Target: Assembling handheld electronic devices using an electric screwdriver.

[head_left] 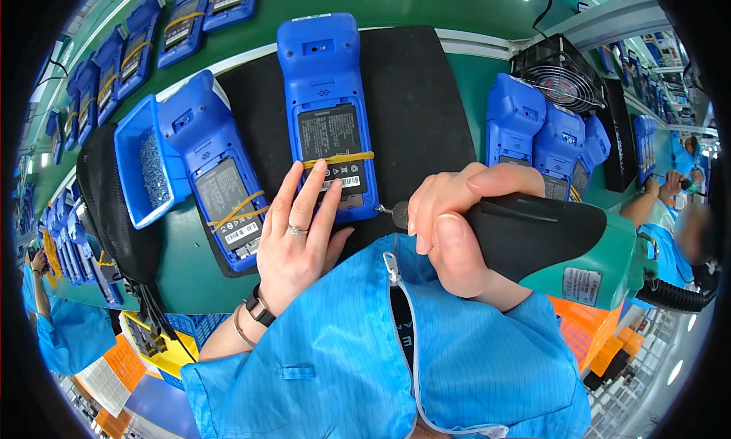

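Two hands work just above your blue smock: your right hand (457, 226) is closed around the black-and-green electric screwdriver (556, 245), its bit (384, 210) pointing left at the lower right corner of the middle blue handheld terminal (327, 111). Your left hand (297, 237) lies open, fingers flat on that terminal's lower end, beside the yellow rubber band (339, 159) crossing its battery. The terminal rests back-up on a black mat (426, 96) on the green tabletop (487, 81). Judged from this, keep the bit square to the screw hole and press the terminal flat so it cannot twist. Left of it lies a second terminal (217, 169), then a blue tray of small screws (148, 169). Farther right stand three more terminals (544, 138) and a black fan (560, 77); more units (183, 20) line the far edge.
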The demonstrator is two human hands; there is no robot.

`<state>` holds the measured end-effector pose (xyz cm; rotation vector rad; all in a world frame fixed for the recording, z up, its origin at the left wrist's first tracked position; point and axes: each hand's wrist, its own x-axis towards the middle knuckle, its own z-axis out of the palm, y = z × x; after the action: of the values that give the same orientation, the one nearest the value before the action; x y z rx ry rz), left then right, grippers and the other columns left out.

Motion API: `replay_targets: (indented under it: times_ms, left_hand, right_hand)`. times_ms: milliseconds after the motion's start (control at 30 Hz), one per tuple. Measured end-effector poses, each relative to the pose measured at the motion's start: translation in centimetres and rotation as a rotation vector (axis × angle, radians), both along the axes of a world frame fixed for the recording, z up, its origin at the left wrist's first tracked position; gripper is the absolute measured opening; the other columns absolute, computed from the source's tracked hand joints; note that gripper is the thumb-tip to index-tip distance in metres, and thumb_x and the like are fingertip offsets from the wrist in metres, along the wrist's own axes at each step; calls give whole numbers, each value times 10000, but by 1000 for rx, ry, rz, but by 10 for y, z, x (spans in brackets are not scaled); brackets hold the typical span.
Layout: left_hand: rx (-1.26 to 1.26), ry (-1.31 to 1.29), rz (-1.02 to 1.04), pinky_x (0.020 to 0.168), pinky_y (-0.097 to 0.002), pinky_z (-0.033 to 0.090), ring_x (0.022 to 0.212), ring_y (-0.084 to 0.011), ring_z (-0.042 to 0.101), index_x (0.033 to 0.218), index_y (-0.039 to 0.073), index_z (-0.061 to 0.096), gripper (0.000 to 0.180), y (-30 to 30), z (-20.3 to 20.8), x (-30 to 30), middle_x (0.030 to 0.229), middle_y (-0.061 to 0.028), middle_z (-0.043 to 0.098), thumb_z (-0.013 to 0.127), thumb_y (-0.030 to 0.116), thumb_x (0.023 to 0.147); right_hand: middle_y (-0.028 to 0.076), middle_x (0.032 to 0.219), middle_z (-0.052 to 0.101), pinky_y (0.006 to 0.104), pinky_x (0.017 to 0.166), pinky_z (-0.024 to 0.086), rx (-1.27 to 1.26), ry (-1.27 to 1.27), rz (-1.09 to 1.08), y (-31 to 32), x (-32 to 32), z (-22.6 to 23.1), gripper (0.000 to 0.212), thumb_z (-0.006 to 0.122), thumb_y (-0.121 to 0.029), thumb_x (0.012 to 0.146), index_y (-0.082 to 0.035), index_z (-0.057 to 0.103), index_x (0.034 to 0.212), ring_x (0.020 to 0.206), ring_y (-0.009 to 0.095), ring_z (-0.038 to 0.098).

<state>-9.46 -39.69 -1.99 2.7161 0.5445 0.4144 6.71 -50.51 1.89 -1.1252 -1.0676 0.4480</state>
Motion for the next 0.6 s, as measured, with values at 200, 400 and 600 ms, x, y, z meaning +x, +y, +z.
replay_targets:
  times_ms: [200, 400, 600]
  left_hand:
    - [1, -31, -9, 917, -386, 469, 1252, -333, 436, 1202, 45, 567, 602, 0, 0, 7, 1355, -133, 460, 762, 95, 634]
    - [-17, -40, 28, 918, -385, 467, 1252, -326, 437, 1207, 52, 565, 580, 0, -3, 2, 1355, -120, 463, 745, 88, 657]
    - [-8, -52, 13, 933, -393, 454, 1263, -325, 424, 1227, 55, 550, 579, -1, -2, 3, 1370, -114, 447, 728, 96, 677]
  right_hand:
    - [85, 751, 595, 220, 582, 465, 46, 154, -136, 4, -14, 3, 319, 655, 96, 707, 31, 520, 989, 597, 128, 587]
    - [110, 756, 538, 312, 529, 466, 55, -144, 87, 12, -8, 3, 359, 528, 150, 764, -25, 404, 1051, 568, 156, 525]
    - [99, 695, 504, 299, 542, 459, -153, -136, -52, 13, -11, 15, 308, 491, 143, 804, -26, 373, 1032, 544, 148, 509]
